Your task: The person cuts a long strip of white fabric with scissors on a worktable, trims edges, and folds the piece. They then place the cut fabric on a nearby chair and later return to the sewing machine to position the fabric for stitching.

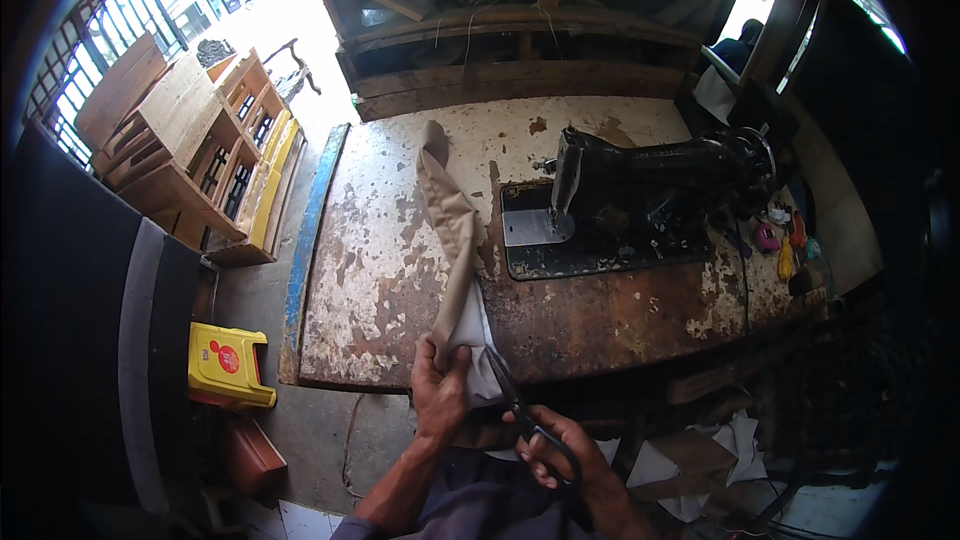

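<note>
A long folded strip of tan cloth [446, 220] lies across the worn table, with pale grey fabric [474, 312] beside its lower end. My left hand [440, 390] is closed on that lower end at the table's front edge. My right hand [555, 440] grips black-handled scissors [515, 395], whose blades angle up to the pale fabric just right of my left hand; whether they are cutting into it cannot be told. A black sewing machine [640, 170] stands on its bed plate to the right of the cloth.
Wooden table [350, 270] with blue-edged left side; small coloured tools [785, 250] at its right; wooden crates [200, 150] and yellow stool [228, 365] at left; wooden shelving [520, 80] behind; fabric scraps [700, 450] below right; a person [738, 48] in the right background.
</note>
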The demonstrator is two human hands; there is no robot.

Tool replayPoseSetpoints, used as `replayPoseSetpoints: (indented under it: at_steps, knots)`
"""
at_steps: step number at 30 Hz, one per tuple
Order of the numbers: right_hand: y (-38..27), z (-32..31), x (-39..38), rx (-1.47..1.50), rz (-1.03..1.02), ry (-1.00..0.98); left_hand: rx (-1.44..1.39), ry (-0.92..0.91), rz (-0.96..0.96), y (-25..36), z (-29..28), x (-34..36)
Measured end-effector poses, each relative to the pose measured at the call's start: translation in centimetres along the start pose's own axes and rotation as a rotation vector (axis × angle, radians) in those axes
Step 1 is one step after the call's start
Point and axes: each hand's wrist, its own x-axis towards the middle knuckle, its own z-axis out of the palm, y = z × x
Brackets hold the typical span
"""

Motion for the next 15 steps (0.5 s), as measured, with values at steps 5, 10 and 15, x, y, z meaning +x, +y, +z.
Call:
replayPoseSetpoints:
  at_steps: [5,10,15]
  knots:
    - [-6.0,-0.4,-1.8,-1.330,-0.323,0.516,-0.040,0.061,0.074,2.5,-0.5,2.0]
    - [-11.4,-0.6,0.1,-1.990,-0.399,0.959,-0.148,0.004,0.090,6.2,0.9,3.4]
    - [-7.7,3.5,4.6,-1.213,-0.700,0.447,-0.209,-0.064,0.106,9.2,2.7,3.3]
